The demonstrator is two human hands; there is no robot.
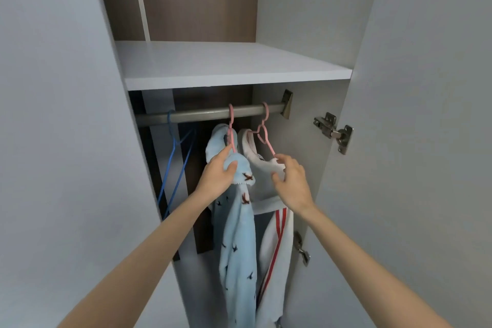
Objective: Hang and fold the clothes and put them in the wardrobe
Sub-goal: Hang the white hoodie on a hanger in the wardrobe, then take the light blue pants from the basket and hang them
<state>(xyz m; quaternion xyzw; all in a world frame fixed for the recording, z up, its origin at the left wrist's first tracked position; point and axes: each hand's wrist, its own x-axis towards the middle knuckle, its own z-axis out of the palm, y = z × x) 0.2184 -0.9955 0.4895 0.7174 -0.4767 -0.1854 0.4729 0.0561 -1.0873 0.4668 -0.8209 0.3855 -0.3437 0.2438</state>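
Head view: tidying what hangs from the rail (207, 115).
Below the rail, my left hand (217, 173) grips the blue garment (237, 242) and my right hand (291, 184) pinches the white garment (278, 245) at its shoulder, probably seating each squarely on its pink hanger (231, 125).

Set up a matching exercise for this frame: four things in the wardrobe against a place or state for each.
Things:
1. blue hanger
2. light blue garment
3. white garment
4. shelf

Places or states:
A. held by the right hand
B. above the rail
C. bare, at the rail's left end
D. gripped by the left hand

Pairs: 1-C, 2-D, 3-A, 4-B
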